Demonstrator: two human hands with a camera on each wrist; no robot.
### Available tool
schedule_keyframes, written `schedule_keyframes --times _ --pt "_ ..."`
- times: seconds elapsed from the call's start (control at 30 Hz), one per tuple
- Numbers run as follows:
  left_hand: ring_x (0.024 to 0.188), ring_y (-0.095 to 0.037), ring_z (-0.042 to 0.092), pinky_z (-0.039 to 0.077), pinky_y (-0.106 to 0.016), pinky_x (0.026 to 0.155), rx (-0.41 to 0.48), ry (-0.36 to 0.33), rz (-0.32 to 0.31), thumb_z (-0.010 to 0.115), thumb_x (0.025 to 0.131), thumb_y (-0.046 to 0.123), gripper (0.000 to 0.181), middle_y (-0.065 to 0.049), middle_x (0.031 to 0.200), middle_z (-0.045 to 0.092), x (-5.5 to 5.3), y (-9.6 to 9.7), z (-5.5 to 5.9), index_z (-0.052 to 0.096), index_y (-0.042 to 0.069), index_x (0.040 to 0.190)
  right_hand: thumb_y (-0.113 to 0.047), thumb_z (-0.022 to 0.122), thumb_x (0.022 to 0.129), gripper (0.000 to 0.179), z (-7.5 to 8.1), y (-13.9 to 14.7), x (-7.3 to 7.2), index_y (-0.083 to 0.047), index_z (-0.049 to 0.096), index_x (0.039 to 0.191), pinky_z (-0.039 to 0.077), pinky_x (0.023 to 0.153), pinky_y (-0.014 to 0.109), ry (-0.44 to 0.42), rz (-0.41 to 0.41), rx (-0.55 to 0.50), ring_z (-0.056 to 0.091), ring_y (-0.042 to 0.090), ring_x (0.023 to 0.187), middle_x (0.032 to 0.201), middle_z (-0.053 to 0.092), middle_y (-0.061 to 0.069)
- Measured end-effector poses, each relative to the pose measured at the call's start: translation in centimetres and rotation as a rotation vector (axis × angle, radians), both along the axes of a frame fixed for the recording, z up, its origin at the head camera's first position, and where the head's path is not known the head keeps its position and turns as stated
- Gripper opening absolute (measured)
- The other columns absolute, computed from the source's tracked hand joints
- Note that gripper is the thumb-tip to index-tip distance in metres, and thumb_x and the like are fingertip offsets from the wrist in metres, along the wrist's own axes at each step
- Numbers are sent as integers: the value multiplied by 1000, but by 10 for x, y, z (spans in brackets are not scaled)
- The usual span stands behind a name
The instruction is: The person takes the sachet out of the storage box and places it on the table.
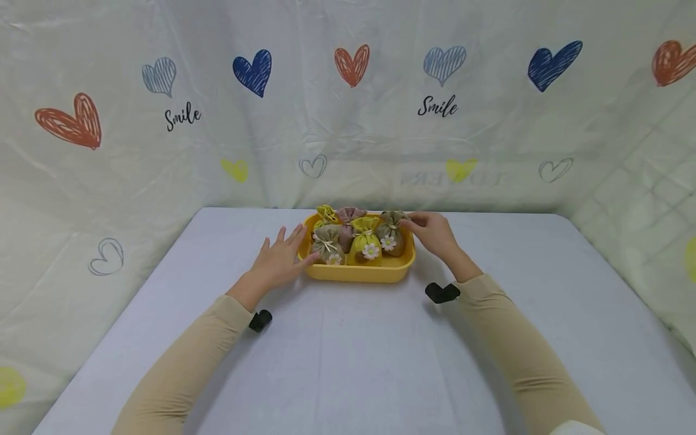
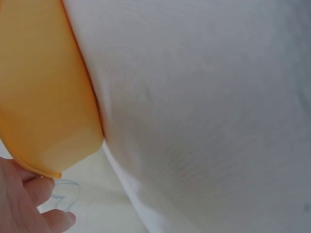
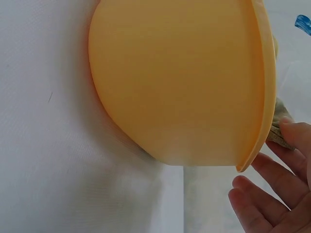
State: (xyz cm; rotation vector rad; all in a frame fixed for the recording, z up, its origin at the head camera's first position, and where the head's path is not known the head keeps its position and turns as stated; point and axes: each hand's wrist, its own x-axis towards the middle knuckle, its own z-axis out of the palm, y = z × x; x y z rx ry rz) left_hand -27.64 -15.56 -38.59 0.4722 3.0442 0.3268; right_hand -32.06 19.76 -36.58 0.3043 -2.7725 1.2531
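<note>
- Olive-grey drawstring pouch (image 1: 393, 231), in R end of yellow plastic tray (image 1: 356, 274): prob. light, soft; best held by gathered neck.
- Looks: wrinkled cloth, brownish lower body, white flower (image 1: 388, 243) on front.
- R hand (image 1: 437, 235): thumb + finger pinch pouch top.
- L hand (image 1: 277, 261): fingers spread, at tray's L rim.

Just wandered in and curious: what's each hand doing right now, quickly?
Left hand: open, touching the yellow tray.
Right hand: closed, pinching the top of the rightmost pouch.
</note>
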Motion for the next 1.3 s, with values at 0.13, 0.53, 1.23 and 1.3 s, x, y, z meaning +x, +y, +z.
schedule_keyframes --times 0.13,0.53,1.23,1.3 --pt "154 -43 8 11 -69 118 -8 1 2 35 104 66 86 -5 171 11 0 0 0 12 10 166 -31 61 105 42 1 0 -1 4 69 127 51 98 54 18 -3 -11 62 40 118 122 69 24" --pt "154 -44 8 9 -69 118 -9 -15 1 35 103 68 89 -6 171 10 2 0 4 10 10 166 -30 62 105 37 6 -6 -2 2 74 120 53 93 52 83 -20 6 65 37 110 114 73 21" --pt "154 -43 8 9 -69 118 -13 -30 6 36 103 69 89 -5 171 10 3 1 6 11 11 166 -26 62 105 33 15 -17 3 5 72 112 59 84 47 138 -11 -63 69 36 97 106 73 23" --pt "154 -43 7 9 -68 118 -15 -34 9 36 102 69 90 -5 171 10 3 1 6 11 11 166 -24 60 106 34 16 -16 2 7 69 112 60 83 44 105 -3 -144 70 38 100 108 71 25"
